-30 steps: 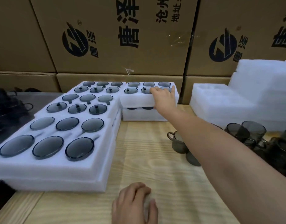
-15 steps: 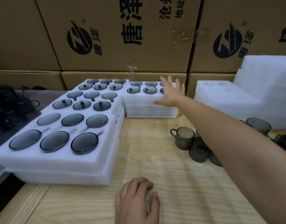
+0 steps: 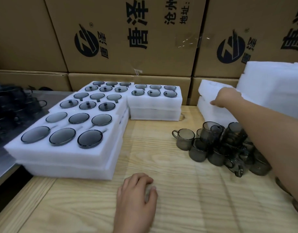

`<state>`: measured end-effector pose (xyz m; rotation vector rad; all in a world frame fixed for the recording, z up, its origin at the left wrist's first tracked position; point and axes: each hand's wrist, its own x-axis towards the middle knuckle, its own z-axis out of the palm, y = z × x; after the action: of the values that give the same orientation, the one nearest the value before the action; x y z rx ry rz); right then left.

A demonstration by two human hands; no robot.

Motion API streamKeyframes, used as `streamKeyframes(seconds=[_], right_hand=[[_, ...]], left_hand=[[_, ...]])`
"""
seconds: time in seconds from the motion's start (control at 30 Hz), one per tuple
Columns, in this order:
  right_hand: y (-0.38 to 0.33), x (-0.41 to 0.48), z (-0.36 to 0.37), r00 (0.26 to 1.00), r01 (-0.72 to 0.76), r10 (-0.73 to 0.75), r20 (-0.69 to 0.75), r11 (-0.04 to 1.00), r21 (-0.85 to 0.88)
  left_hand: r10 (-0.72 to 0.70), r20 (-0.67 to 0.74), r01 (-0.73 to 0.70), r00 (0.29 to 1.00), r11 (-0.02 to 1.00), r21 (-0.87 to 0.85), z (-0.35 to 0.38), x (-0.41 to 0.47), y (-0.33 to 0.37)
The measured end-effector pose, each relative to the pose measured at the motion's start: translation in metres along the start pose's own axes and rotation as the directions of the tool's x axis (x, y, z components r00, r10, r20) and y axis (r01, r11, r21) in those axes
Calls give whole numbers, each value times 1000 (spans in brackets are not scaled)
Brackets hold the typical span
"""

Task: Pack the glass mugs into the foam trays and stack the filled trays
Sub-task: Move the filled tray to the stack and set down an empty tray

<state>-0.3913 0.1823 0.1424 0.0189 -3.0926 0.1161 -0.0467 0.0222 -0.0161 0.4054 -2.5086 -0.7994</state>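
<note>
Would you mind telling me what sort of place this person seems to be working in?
Probably a warehouse or factory packing bench: printed cardboard cartons stacked behind, foam trays filled with glassware, and loose glass mugs waiting on the wooden table.

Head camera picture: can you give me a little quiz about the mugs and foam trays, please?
1. True or false: the right hand grips an empty white foam tray.
2. The loose smoky grey glass mugs stand: A) in a cardboard box, B) on the light wooden table, C) on the floor.
3. Which hand rests on the table, holding nothing?
Key: 1 true; 2 B; 3 the left hand.
</note>
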Motion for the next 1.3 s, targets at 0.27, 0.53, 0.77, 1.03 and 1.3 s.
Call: streamKeyframes(seconds=[0.27,0.53,0.77,1.03,1.3], right_hand=[[27,-93,-64,941,254,-43,-335,743,620],[117,-298,-12,772,633,-303,-558,286,720],[141,-366,79,693,704,-565,-448,396,590],[152,-363,96,728,584,-635,-257,380,717],[199,-380,78,695,207,156,-702,892,403]], left_hand=[[-46,-9,46,999,996,-71,-6,1,4],[-326,6,271,945,775,-571,-23,-10,11],[-559,27,204,829,257,-945,-32,-28,15],[-102,239,258,966,492,-832,-25,-40,13],[-85,224,237,971,486,-841,-25,-35,14]])
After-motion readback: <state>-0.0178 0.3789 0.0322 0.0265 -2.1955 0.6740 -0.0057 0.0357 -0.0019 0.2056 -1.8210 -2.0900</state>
